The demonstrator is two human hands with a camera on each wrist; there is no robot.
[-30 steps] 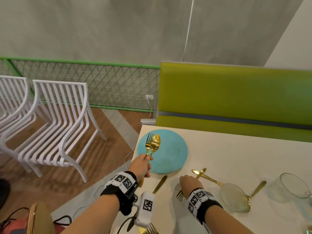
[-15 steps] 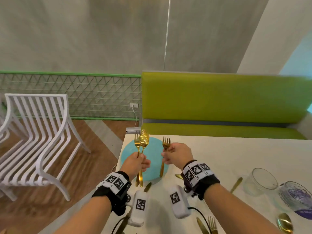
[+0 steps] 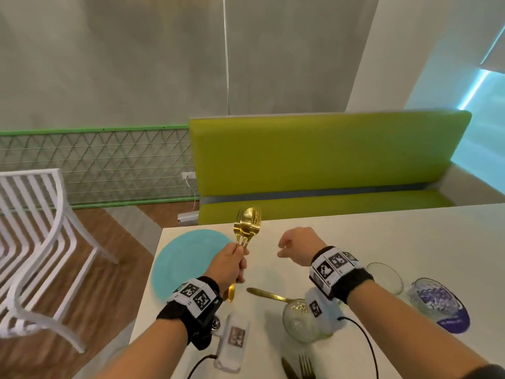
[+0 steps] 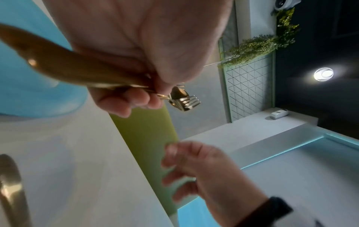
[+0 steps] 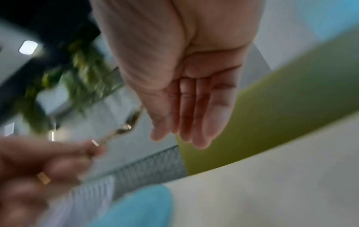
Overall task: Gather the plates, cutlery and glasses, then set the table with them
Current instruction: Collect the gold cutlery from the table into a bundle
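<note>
My left hand (image 3: 231, 262) grips a bunch of gold cutlery (image 3: 246, 227), two forks and a spoon, held upright above the white table (image 3: 382, 236). The same cutlery (image 4: 183, 98) shows in the left wrist view with my fingers (image 4: 124, 102) curled round the handles. A turquoise plate (image 3: 185, 258) lies at the table's left end, under and left of that hand. My right hand (image 3: 296, 246) hovers empty just right of the cutlery, its fingers (image 5: 194, 116) relaxed and nearly straight. A gold piece of cutlery (image 3: 269, 294) lies on the table nearer me. A clear glass (image 3: 302, 321) lies on its side by my right wrist.
Another clear glass (image 3: 386, 277) and a glass with purple contents (image 3: 437, 302) stand at the right. A gold knife and fork (image 3: 300, 366) lie at the near edge. A green bench (image 3: 328, 165) runs behind the table. A white chair (image 3: 41, 242) stands on the left.
The fork that my right hand held half a second ago has joined the bunch in my left hand. My right hand has let go and drawn back to the right, empty.
</note>
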